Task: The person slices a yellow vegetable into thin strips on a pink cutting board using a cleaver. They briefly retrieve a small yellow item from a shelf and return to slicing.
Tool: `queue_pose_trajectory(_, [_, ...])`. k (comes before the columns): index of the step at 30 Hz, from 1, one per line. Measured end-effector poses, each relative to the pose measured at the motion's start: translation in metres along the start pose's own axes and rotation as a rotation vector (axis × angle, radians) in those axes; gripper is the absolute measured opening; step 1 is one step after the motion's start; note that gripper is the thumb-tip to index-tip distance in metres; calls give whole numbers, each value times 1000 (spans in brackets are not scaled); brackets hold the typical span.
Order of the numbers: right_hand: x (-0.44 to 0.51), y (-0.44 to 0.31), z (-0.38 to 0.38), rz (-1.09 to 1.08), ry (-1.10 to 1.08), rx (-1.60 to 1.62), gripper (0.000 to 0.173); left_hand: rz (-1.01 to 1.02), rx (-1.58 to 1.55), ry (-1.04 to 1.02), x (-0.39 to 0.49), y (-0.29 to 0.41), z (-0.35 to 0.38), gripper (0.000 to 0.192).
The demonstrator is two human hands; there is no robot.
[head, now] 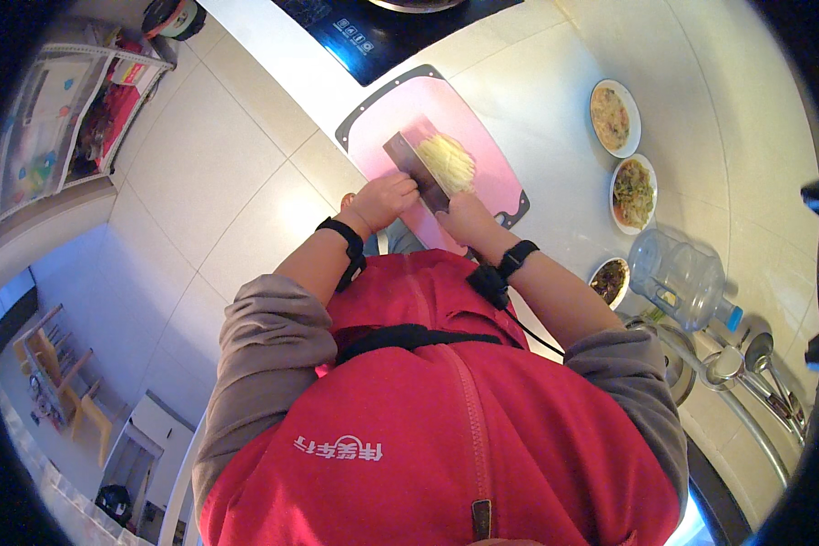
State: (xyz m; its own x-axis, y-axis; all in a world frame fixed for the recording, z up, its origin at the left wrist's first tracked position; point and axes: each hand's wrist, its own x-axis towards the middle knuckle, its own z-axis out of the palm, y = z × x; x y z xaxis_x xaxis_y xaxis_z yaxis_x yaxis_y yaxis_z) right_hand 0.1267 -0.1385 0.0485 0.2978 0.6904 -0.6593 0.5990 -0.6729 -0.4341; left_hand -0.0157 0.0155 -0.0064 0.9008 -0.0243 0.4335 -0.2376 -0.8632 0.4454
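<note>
A pink cutting board [495, 147] with dark corners lies on the counter in front of me. Pale yellow shredded vegetable, perhaps potato, forms a pile [447, 160] on it. The broad blade of a cleaver [420, 170] lies along the pile's left side. My right hand [469, 218] is at the cleaver's near end, fingers closed around it; the handle is mostly hidden. My left hand [385, 198] has its bent fingertips at the blade's left edge, and whether they press on it is unclear.
An induction cooktop [382, 41] with a pan is beyond the board. Along the wall at right stand bowls of food [611, 119] [633, 194] [609, 281], a clear plastic water jug [682, 280] on its side, a faucet [723, 368] and hanging ladles [759, 351].
</note>
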Motion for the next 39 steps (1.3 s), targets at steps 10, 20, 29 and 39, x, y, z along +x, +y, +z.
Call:
queue_pose_trajectory(10, [10, 9, 9, -1, 118, 296, 29, -35, -17, -80, 1, 0, -4, 15])
queue_pose_trajectory(20, [0, 2, -12, 87, 79, 276, 32, -11, -26, -195, -4, -3, -15, 16])
queue_pose_trajectory(29, [-16, 9, -9, -9, 180, 184, 33, 75, -29, -139, -2, -2, -2, 7])
queue_pose_trajectory(39, [-27, 14, -7, -145, 240, 128, 27, 38, 11, -219, -3, -1, 2, 8])
